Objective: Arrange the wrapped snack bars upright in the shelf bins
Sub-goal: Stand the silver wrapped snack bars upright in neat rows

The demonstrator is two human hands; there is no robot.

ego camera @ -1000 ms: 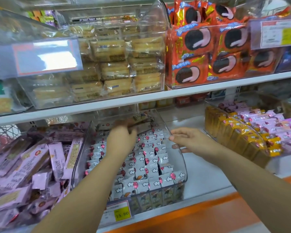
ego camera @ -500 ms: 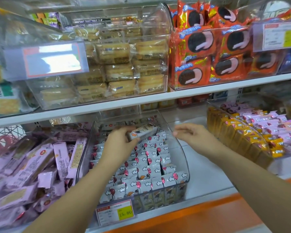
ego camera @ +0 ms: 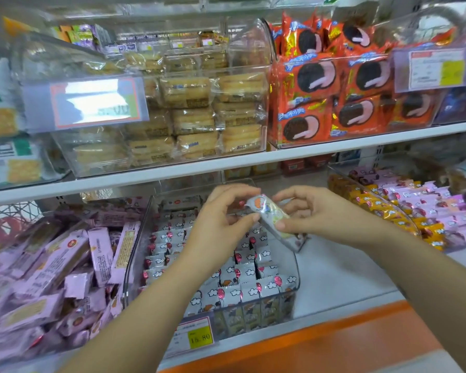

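A single wrapped snack bar (ego camera: 271,218), in a white wrapper with a cartoon print, is held in the air by both hands above the far right part of a clear plastic bin (ego camera: 296,269) on the lower shelf. The bar is tilted, with its upper end to the left and its lower end down to the right. The left hand (ego camera: 221,220) is clamped on the upper end, which is pinched between thumb and curled fingers. The right hand (ego camera: 316,215) is closed on the middle of the bar, with the thumb pressed on its near side and the fingers curled over its far side.

Inside the bin, rows of matching white bars (ego camera: 242,281) are stood upright, packed side by side from the near wall back. A price tag (ego camera: 197,336) with a yellow field is fixed at the bin's near left corner. To the left, pink-wrapped bars (ego camera: 65,265) are heaped loosely. To the right, yellow and pink packs (ego camera: 414,211) are lined up in another bin. On the upper shelf (ego camera: 253,160), pale cake packs (ego camera: 191,109) and orange sandwich-cookie packs (ego camera: 318,84) are stacked in clear bins.
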